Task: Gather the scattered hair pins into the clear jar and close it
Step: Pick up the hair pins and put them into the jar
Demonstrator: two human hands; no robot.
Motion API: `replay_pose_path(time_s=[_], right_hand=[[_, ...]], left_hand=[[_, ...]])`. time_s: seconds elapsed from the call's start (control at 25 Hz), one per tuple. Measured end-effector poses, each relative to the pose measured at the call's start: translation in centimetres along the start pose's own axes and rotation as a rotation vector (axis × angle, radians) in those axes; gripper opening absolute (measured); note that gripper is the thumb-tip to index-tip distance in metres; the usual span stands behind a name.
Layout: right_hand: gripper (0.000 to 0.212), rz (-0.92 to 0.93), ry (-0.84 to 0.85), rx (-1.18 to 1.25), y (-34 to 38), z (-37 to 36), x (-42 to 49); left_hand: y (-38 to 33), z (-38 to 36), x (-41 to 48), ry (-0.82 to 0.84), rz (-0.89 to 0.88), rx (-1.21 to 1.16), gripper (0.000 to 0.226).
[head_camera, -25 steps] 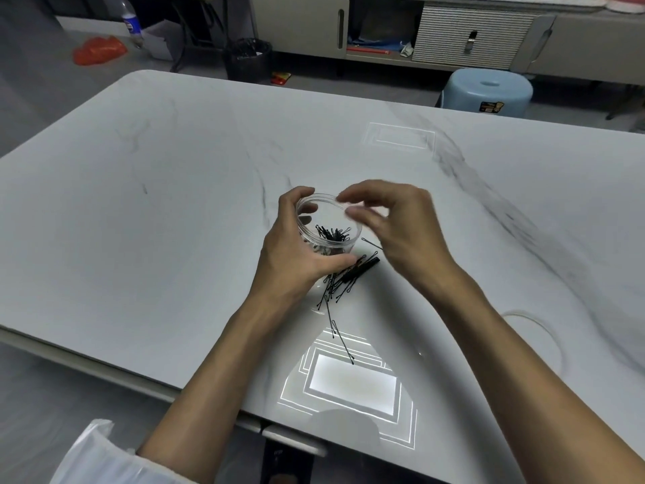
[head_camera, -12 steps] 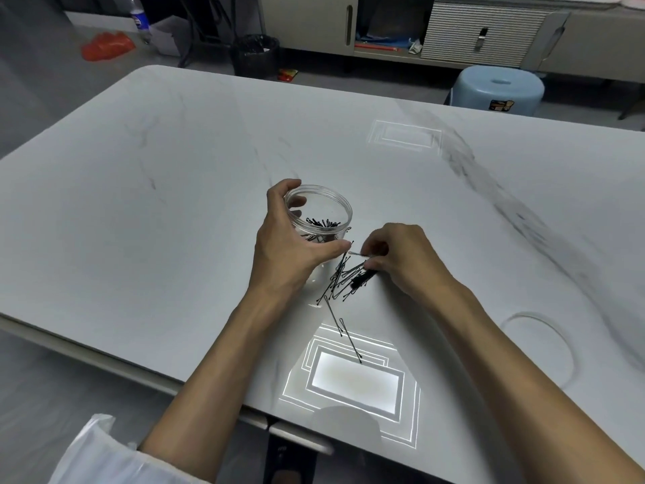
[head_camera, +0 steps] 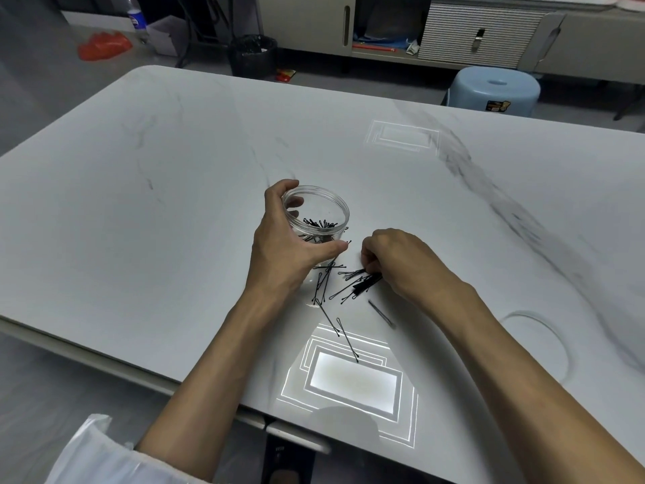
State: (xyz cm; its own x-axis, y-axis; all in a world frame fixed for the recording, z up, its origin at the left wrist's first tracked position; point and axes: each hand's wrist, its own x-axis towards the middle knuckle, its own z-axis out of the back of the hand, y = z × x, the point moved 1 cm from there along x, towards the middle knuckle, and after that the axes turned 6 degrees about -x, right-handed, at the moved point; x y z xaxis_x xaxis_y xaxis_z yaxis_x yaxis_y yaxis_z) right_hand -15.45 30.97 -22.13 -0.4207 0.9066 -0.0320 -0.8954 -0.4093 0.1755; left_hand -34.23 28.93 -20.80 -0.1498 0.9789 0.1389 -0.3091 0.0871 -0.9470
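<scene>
Hair pins: thin black metal hair pins (head_camera: pixel 361 285) lie scattered on the tabletop just in front of the jar; more of them lie inside it.
Jar: the clear round plastic jar (head_camera: pixel 336 208) stands upright with no lid on, at mid-tabletop.
Left grip: the left grip (head_camera: pixel 289 246) is wrapped around the jar's wall.
Right grip: the right grip (head_camera: pixel 394 256) has curled fingers pinching pins at the pile's right edge.
Tabletop: the white marble-look tabletop (head_camera: pixel 174 204) reflects bright rectangles of light.
Beyond: a pale blue plastic stool (head_camera: pixel 495 89) and a black waste bin (head_camera: pixel 253 55) stand on the floor.
</scene>
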Motion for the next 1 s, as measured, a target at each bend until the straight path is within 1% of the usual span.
replay_pose_path(time_s=[0.08,0.2,0.32,0.44,0.48,0.52,0.6,0.64,0.68,0.72,0.8,0.84,0.92,0.96,1.0], right_hand=[[0.027,0.029,-0.022,-0.006,-0.1,-0.1,-0.1],[0.032,0.033,-0.019,0.055,-0.4,-0.2,0.0],[0.030,0.041,-0.004,-0.042,-0.3,-0.3,0.1],[0.029,-0.003,-0.009,-0.001,-0.7,0.3,-0.1],[0.030,-0.027,-0.050,0.036,-0.9,0.9,-0.2],[0.030,-0.060,-0.125,0.091,-1.0,1.7,-0.2],[0.022,-0.128,-0.357,0.263,-1.0,3.7,-0.1],[0.017,-0.121,-0.471,0.347,-0.5,4.8,-0.2],[0.013,-0.072,-0.539,0.397,0.1,5.8,-0.2],[0.011,-0.004,-0.546,0.395,0.9,6.4,-0.1],[0.011,0.103,-0.444,0.325,2.4,6.6,-0.2],[0.013,0.122,-0.405,0.327,2.9,6.3,-0.4],[0.017,0.096,-0.428,0.425,2.8,6.4,-0.7],[0.016,0.056,-0.456,0.474,2.2,6.8,-0.8],[0.014,0.013,-0.440,0.492,1.5,7.2,-1.1]], left_hand=[[0.0,0.0,0.0,-0.002,0.001,-0.001,0.097],[0.1,0.1,0.0,-0.004,0.001,-0.002,0.097],[0.1,0.0,0.1,-0.003,0.001,-0.004,0.097],[0.2,0.0,0.1,-0.002,-0.003,-0.004,0.096],[0.2,0.1,0.1,-0.002,-0.003,-0.003,0.096],[0.2,0.1,0.1,-0.002,-0.001,-0.004,0.096],[0.2,0.0,0.1,0.006,0.004,-0.005,0.095],[0.2,0.0,0.0,0.020,0.003,0.000,0.096],[0.2,-0.2,0.0,0.041,-0.005,0.010,0.096],[0.1,-0.4,-0.1,0.068,-0.017,0.022,0.097],[-0.1,-0.9,-0.3,0.123,-0.042,0.037,0.098],[-0.2,-1.0,-0.5,0.140,-0.047,0.034,0.098],[-0.4,-1.0,-0.5,0.135,-0.052,0.022,0.095],[-0.4,-0.8,-0.5,0.116,-0.048,0.012,0.094],[-0.4,-0.6,-0.4,0.091,-0.038,-0.003,0.094]])
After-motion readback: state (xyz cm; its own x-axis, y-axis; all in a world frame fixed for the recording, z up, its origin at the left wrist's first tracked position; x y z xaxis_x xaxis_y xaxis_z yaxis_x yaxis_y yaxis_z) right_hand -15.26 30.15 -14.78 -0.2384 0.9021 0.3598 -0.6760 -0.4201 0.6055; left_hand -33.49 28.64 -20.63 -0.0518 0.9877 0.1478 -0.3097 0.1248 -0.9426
